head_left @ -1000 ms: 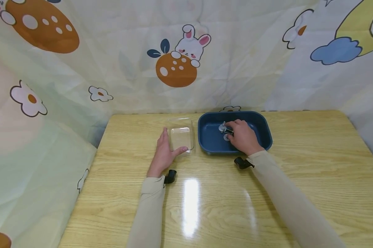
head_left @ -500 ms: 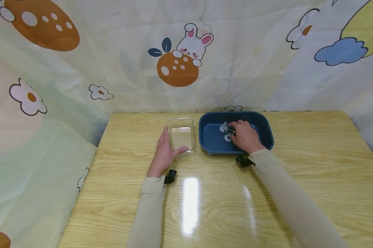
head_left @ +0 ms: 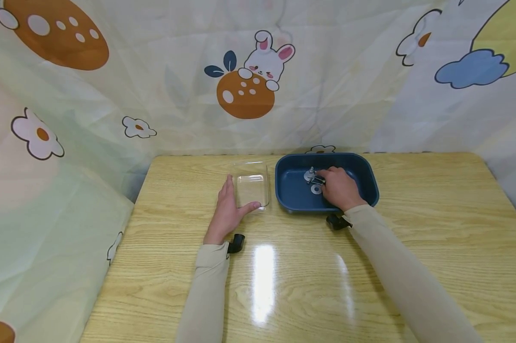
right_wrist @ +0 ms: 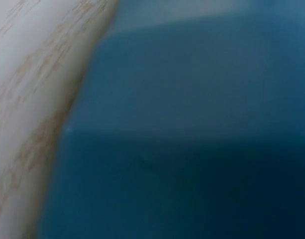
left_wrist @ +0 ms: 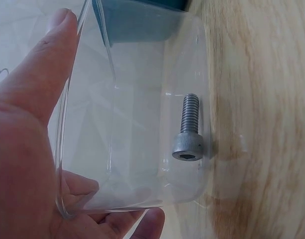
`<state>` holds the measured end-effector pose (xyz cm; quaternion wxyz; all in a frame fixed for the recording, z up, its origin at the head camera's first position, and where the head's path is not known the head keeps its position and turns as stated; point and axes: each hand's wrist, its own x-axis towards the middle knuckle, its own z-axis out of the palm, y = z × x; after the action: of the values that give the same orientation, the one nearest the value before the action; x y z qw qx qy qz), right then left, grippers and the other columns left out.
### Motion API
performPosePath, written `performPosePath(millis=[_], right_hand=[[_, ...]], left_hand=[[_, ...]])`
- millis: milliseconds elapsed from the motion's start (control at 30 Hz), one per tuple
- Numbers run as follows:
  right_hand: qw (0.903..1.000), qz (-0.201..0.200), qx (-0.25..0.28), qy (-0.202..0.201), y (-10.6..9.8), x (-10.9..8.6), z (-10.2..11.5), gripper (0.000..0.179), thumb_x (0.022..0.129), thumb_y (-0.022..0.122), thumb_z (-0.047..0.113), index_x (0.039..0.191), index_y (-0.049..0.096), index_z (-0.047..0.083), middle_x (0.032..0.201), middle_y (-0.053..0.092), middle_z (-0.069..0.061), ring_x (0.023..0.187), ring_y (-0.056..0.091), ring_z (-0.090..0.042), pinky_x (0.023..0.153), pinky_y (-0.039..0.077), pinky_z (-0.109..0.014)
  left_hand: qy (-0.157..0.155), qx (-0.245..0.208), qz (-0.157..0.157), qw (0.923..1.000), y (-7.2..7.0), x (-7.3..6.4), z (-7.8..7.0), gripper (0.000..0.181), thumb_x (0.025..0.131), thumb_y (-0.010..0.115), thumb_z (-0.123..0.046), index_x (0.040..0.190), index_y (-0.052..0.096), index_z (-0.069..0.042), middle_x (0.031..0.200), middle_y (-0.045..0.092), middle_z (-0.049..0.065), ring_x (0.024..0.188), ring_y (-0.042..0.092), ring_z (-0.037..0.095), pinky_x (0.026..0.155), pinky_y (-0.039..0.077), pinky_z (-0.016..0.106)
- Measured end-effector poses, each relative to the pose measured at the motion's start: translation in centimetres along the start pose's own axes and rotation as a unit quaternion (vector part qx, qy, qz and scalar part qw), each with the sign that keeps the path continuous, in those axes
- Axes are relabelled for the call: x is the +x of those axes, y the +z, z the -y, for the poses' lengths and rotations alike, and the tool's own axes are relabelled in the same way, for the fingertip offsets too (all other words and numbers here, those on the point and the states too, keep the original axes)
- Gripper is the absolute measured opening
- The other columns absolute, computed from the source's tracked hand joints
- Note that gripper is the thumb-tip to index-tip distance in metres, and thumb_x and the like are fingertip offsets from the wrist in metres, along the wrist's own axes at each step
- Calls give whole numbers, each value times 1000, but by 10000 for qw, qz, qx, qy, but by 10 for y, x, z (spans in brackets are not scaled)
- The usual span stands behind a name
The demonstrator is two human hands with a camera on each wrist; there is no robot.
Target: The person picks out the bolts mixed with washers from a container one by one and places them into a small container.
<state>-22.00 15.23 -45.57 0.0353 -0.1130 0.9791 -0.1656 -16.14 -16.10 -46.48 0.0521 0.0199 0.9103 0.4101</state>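
A clear plastic box (head_left: 251, 190) stands on the table, left of a dark blue tray (head_left: 285, 205). My left hand (head_left: 227, 209) holds the box at its near left corner, thumb along the near rim and fingers around the left side. Inside the box lies one socket head bolt (left_wrist: 188, 129). My right hand (head_left: 340, 188) reaches down into the tray, its index finger close to small metal parts (head_left: 315, 180). A flat washer (head_left: 316, 189) lies nearest me among them. Whether the right fingertips pinch anything is hidden. The right wrist view shows only blurred tray wall (right_wrist: 157, 79).
Both containers stand near the back edge of the wooden table (head_left: 305, 271). Behind it hangs a printed cloth (head_left: 339, 95) with cartoon rabbits and flowers, which also runs along the left side.
My right hand has drawn slightly right, away from the metal parts, and more of the washer shows. The left hand and the clear box have stayed put.
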Motion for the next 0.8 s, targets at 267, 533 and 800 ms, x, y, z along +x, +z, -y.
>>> performPosePath(millis=[267,533,800], right_hand=[[9998,38,-158,90,-1,-1,1,34,97,58,1,129,68,5,116,62,-24,107,57,-42,79,54,-58],[9996,26,-240,138,-4,-2,2,32,97,62,2,128,69,6,114,64,-25,107,59,-44,81,54,-59],[9994,74,-230,250,-5,-2,3,33,95,68,6,128,69,6,114,67,-24,104,63,-42,81,54,-58]], left_hand=[[1,-12,11,10000,0,1,0,122,84,76,-54,161,-6,-5,168,1,17,153,4,33,121,17,48],[29,-45,-30,10000,0,1,0,122,84,77,-52,161,-5,-5,168,3,17,153,6,33,121,18,48],[5,-40,3,10000,0,1,0,123,84,76,-54,161,-6,-5,168,2,16,153,5,33,121,18,48]])
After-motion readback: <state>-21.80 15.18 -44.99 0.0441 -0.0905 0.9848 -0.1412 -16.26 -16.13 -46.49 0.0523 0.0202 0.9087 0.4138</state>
